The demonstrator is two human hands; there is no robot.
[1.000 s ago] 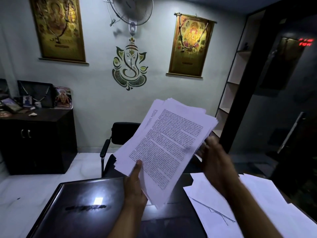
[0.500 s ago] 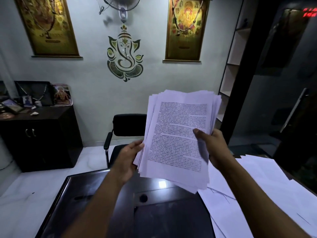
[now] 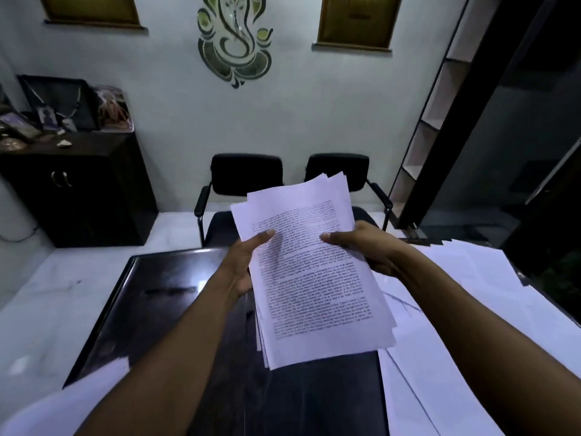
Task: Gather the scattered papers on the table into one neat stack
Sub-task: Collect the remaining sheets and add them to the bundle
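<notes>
Above the dark desk [image 3: 163, 297], at frame centre, the sheaf of printed pages [image 3: 314, 278] is held clear of the surface between both hands, long axis running roughly 11 to 5 o'clock, far end tipped toward the two black chairs [image 3: 246, 174]. Left hand [image 3: 243, 262] grips the sheaf's left long edge, thumb laid over the top sheet and the fingers hidden underneath. Right hand [image 3: 367, 247] grips the opposite long edge from about 3 o'clock, thumb on the printed face, fingers curled behind. Both grips sit in the upper half of the sheaf; the lower half hangs unsupported. Edges are not flush: corners fan out at the top and stray sheet edges show along the lower left. Loose white sheets [image 3: 471, 297] lie overlapping on the desk from 3 to 5 o'clock of the sheaf, directly under and beyond the right forearm, so the right hand is plainly the nearer one. One more pale sheet [image 3: 63, 401], blurred, lies at 8 o'clock near the left forearm. Judgement: collection is partly done; the next pickup likely falls to the right hand while the left carries the sheaf alone. Risk: a one-handed grip on a fanned sheaf may let sheets slip. Squaring the edges on the desk is not yet done.
</notes>
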